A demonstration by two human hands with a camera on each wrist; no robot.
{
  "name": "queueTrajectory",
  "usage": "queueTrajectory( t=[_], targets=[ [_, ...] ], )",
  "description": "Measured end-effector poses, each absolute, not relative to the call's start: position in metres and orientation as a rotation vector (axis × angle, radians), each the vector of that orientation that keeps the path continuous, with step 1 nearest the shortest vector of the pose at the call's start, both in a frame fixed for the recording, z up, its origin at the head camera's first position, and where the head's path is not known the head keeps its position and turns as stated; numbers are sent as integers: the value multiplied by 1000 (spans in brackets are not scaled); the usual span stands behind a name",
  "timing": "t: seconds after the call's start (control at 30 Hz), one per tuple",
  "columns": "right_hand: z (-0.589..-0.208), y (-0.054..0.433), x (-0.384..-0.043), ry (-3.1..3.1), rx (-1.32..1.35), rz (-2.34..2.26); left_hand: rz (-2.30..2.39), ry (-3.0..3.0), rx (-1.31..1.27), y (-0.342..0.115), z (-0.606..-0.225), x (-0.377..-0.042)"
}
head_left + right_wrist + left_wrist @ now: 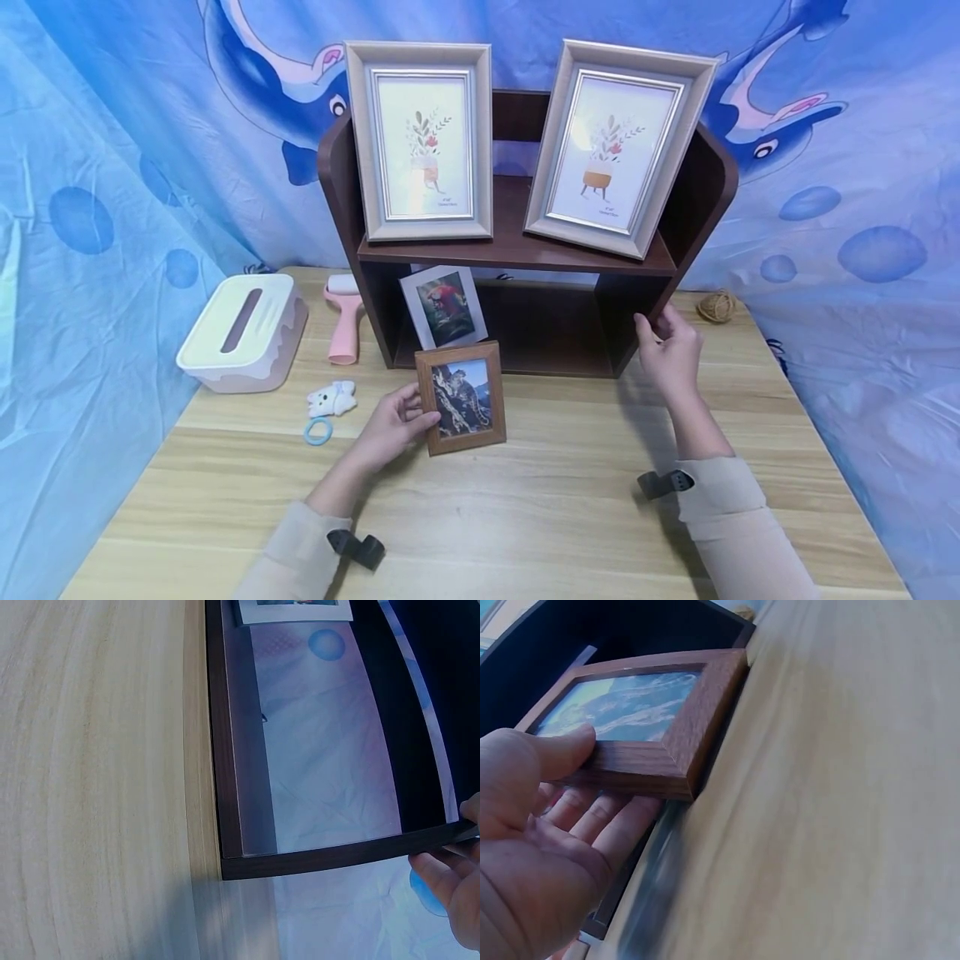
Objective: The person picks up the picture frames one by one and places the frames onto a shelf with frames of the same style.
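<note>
My left hand (392, 427) holds a brown wooden photo frame (497, 407) by its left edge, thumb on the front and fingers behind. Its picture shows a spotted big cat on a branch. The frame overlaps the lower front of a dark brown two-tier shelf (517, 258) in the head view. On the right, my right hand (673, 350) grips the front edge of the shelf's side panel (337, 856) between thumb and fingers. A white photo frame (471, 312) with a parrot picture leans inside the lower tier at the left.
Two large silvery frames, one on the left (482, 150) and one tilted on the right (547, 150), stand on the upper tier. Left of the shelf are a white tissue box (206, 342), a pink lint roller (345, 333) and a plush keychain (330, 400). A twine ball (716, 307) lies far right.
</note>
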State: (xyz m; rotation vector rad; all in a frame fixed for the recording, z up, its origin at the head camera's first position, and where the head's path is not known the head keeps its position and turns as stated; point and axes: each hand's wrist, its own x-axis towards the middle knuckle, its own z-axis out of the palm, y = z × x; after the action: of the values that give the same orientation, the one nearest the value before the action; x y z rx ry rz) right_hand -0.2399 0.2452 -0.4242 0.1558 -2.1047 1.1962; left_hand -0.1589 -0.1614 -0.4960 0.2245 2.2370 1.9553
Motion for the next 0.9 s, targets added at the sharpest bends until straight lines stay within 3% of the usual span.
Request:
queueTrajectory(
  t=[0.57,0.9],
  targets=[
    [-422,244,-240,-2100,153,1234,1957,2127,194,-134,-480,-178],
    [-425,243,-239,-2093,168,1210,1951,2210,376,-115,-465,-200]
  ],
)
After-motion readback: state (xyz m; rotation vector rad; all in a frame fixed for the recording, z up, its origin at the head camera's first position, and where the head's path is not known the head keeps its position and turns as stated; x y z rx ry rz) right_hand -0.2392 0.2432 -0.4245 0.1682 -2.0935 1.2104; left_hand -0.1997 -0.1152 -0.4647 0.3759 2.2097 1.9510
